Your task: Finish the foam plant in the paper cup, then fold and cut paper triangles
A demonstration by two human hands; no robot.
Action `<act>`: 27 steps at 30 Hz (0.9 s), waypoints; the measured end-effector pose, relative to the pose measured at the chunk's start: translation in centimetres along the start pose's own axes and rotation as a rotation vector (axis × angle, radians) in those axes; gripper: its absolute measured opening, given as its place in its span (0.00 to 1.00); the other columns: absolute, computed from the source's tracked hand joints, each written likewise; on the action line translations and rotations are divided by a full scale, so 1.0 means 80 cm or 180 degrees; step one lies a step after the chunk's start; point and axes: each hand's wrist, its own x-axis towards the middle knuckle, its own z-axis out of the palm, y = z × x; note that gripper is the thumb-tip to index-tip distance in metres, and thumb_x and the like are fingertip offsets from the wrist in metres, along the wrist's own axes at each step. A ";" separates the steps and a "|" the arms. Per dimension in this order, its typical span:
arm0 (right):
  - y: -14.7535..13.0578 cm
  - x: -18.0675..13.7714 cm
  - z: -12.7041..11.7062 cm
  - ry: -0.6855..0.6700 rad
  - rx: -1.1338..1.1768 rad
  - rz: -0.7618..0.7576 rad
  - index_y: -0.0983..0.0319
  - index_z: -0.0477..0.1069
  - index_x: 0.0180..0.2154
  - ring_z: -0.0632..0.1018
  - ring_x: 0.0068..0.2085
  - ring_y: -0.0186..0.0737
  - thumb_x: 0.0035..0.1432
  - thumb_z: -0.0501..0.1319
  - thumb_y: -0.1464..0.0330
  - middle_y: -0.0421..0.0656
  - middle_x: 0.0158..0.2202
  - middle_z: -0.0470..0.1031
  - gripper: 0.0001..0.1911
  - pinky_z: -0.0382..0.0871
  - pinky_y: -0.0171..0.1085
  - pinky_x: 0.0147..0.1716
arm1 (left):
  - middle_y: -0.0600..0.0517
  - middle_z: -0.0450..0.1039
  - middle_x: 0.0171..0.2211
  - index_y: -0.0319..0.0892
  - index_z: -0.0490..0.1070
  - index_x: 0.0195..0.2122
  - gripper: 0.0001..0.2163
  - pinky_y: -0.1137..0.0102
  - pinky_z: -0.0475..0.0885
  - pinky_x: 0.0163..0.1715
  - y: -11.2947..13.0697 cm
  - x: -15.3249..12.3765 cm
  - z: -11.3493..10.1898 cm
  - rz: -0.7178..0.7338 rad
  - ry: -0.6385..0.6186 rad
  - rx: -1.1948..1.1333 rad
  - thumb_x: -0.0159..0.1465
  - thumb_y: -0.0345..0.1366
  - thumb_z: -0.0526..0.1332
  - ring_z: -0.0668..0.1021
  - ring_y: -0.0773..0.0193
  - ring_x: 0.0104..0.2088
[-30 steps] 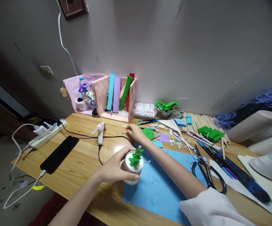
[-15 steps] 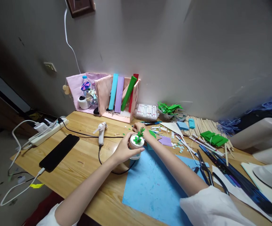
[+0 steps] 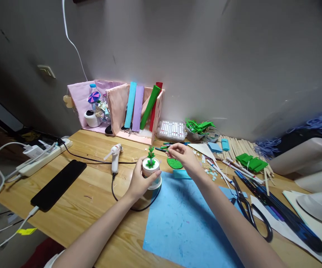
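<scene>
My left hand point(image 3: 140, 179) is wrapped around a small white pot point(image 3: 152, 172), thumb along its near side. From the pot's top rises a little plant with green leaves point(image 3: 151, 162). To the right of it, my right hand point(image 3: 183, 158) is in a pinch above the table; whatever sits between the fingertips is too small to make out. Just under that hand lie a round green piece point(image 3: 174, 163) and a light blue strip point(image 3: 182, 174). A blue sheet point(image 3: 183, 219) spreads below both forearms.
A white glue gun point(image 3: 115, 158) with a black cord stands left of the pot. Further left are a phone point(image 3: 59, 184) and a power strip point(image 3: 45, 158). Pink holders point(image 3: 114, 111) and a marker box point(image 3: 172, 130) line the wall. Scissors point(image 3: 246, 208) and sticks lie right.
My right hand has drawn away from the plant to the right, fingers pinched. My left hand still holds the pot. The view has shifted, so the pot appears further left.
</scene>
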 end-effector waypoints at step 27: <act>-0.049 -0.057 0.021 -0.0252 0.1136 0.0451 0.65 0.70 0.28 0.72 0.27 0.30 0.40 0.68 0.67 0.38 0.26 0.72 0.12 0.67 0.33 0.30 | 0.50 0.62 0.42 0.44 0.59 0.44 0.23 0.66 0.65 0.45 0.003 -0.002 0.003 0.0754 0.0919 0.0852 0.49 0.38 0.68 0.70 0.60 0.43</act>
